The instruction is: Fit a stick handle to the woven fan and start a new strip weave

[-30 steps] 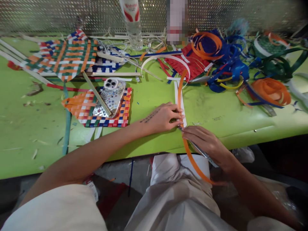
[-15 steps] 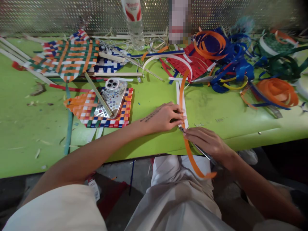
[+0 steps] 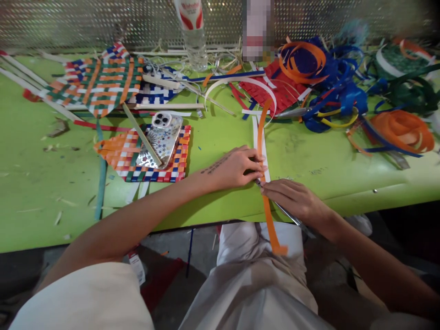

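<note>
A long orange strip [image 3: 270, 222] runs over two white strips [image 3: 255, 133] near the table's front edge, its lower end hanging over my lap. My left hand [image 3: 242, 166] is closed, with thumb and fingertips pinching the orange strip against the white ones. Just below and to the right, my right hand [image 3: 300, 199] is wrapped round a slim metal tool [image 3: 288, 213]. The tool's tip lies by the orange strip, close to my left fingertips; its kind is mostly hidden under my fingers.
On the left, woven colourful pieces [image 3: 110, 87] lie beside a phone [image 3: 168, 137] with a thin wooden stick [image 3: 144, 137] across it. Behind stands a water bottle [image 3: 194, 41]. Orange coils [image 3: 402, 130] and blue strips [image 3: 347, 101] heap on the right, near a red woven piece [image 3: 275, 89].
The hanging end of the orange strip has swung left and hangs straighter. Both hands keep almost the same place and hold. The view has shifted slightly.
</note>
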The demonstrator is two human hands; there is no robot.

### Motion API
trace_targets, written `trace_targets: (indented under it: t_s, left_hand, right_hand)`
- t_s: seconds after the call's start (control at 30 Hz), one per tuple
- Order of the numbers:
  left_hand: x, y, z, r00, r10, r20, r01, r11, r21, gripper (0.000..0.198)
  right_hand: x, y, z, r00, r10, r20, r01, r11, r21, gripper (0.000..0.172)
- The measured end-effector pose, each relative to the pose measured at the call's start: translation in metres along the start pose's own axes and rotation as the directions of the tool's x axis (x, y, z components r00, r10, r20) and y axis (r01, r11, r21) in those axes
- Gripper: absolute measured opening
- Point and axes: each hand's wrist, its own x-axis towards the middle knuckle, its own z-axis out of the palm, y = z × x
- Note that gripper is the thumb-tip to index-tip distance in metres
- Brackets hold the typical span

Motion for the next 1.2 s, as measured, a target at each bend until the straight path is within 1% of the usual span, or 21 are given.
trace_targets:
  t_s: [0.1, 0.23, 0.37, 0.53, 0.8, 0.9, 1.07, 1.2]
  left_hand:
    - [0.0, -0.001, 0.0, 1.0, -0.002, 0.008, 0.002, 1.0, -0.009, 0.019]
    - [0.0, -0.001, 0.0, 1.0, 0.009, -0.011, -0.009, 1.0, -0.009, 0.02]
    - [0.0, 0.002, -0.001, 1.0, -0.01, -0.009, 0.01, 1.0, -0.003, 0.02]
    - [0.0, 0.003, 0.0, 1.0, -0.022, -0.008, 0.022, 1.0, -0.008, 0.02]
    - [-0.001, 0.0, 0.002, 1.0, 0.011, -0.027, -0.011, 1.0, -0.01, 0.019]
    - [-0.001, -0.001, 0.003, 1.0, 0.004, -0.021, -0.004, 1.0, -0.004, 0.019]
    - [-0.001, 0.0, 0.003, 0.999, 0.019, -0.026, -0.019, 1.0, 0.007, 0.019]
    - [-0.002, 0.001, 0.003, 1.0, 0.014, -0.025, -0.014, 1.0, 0.014, 0.02]
  right_hand:
    - [-0.001, 0.002, 0.003, 1.0, 0.013, -0.002, -0.013, 1.0, 0.011, 0.038]
    - [-0.004, 0.003, 0.006, 1.0, -0.02, -0.022, 0.02, 1.0, 0.007, 0.037]
    - [-0.003, 0.001, 0.005, 0.999, -0.024, -0.036, 0.025, 1.0, 0.018, 0.037]
    - [-0.002, 0.002, 0.003, 0.999, -0.015, -0.036, 0.017, 0.999, 0.051, 0.03]
    - [-0.011, 0.004, 0.007, 0.999, -0.002, -0.048, 0.007, 0.993, 0.119, 0.028]
    - [-0.01, 0.002, 0.004, 0.999, -0.006, -0.05, 0.012, 0.993, 0.119, 0.03]
    - [-0.012, 0.002, 0.005, 1.0, 0.012, -0.01, -0.011, 0.994, 0.106, 0.041]
    - [-0.01, 0.004, 0.005, 0.999, 0.042, -0.017, -0.039, 0.989, 0.141, 0.041]
